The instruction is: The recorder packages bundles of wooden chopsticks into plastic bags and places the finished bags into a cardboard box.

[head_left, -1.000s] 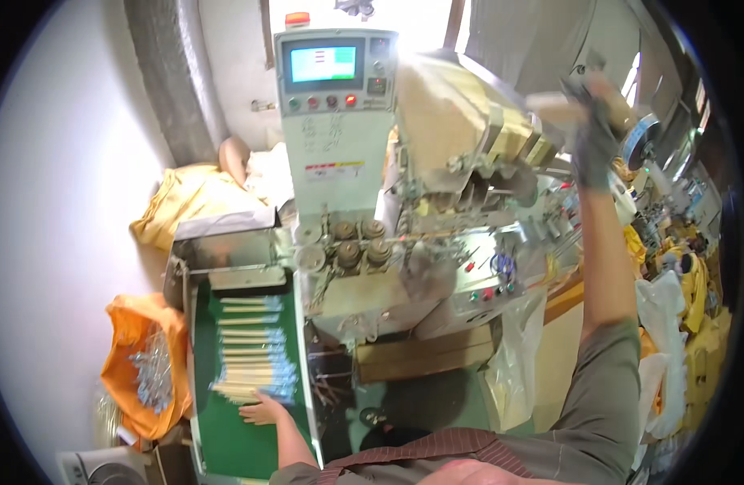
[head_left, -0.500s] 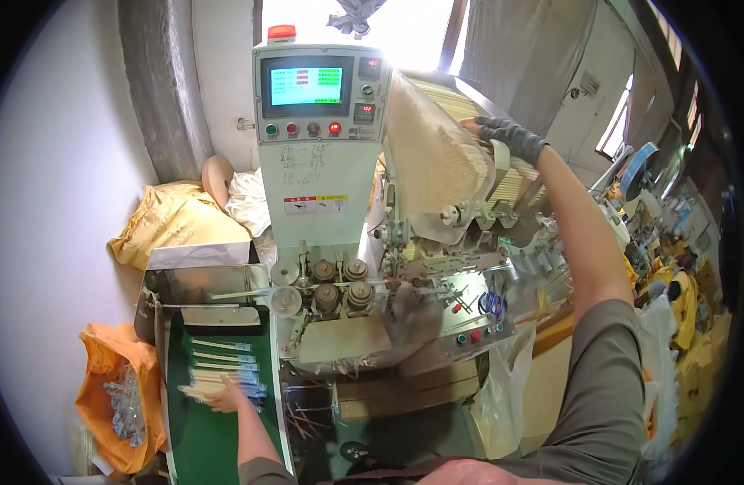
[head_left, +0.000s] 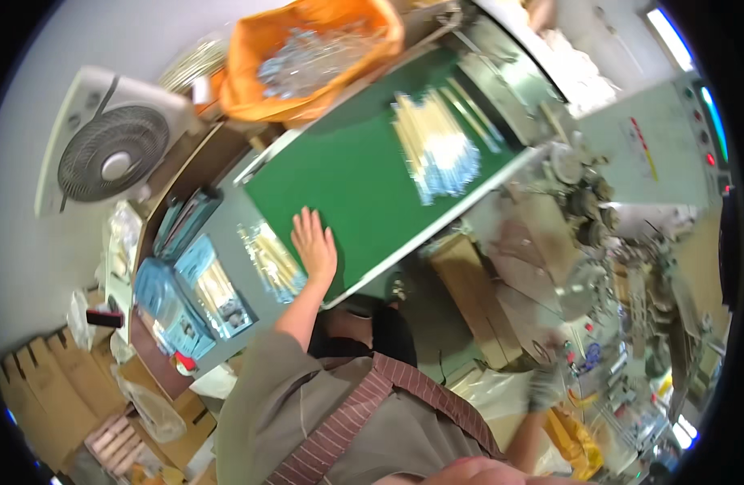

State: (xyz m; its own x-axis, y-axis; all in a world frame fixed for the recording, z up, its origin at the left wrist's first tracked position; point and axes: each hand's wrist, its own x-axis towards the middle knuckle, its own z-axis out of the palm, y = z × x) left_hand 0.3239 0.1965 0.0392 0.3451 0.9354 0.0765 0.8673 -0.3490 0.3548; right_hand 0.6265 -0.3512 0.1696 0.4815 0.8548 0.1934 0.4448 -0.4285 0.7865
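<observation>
My left hand point(head_left: 314, 246) lies open, fingers stretched, over the near end of the green conveyor belt point(head_left: 347, 186). Right beside it is a bundle of wrapped chopsticks point(head_left: 271, 263) on the grey tabletop. A larger pile of wrapped chopsticks point(head_left: 436, 141), pale wood with blue wrapper ends, rests further up the belt. A few single ones point(head_left: 473, 113) lie next to that pile. My right hand point(head_left: 541, 388), in a grey glove, is low by the machine's front, near scissors with blue-purple handles point(head_left: 590, 356). Its fingers are smeared by motion.
An orange bag point(head_left: 234, 81) of clear wrappers stands along the belt's far side. A fan point(head_left: 113, 153) is at the left. Blue plastic packs point(head_left: 174, 307) and a filled pack of chopsticks point(head_left: 214, 287) lie on the tabletop. A cardboard box point(head_left: 477, 299) sits below the machine.
The view has swung left toward the tabletop. My left hand has left the chopstick pile for the belt's near end. My right hand has come down from the stick hopper.
</observation>
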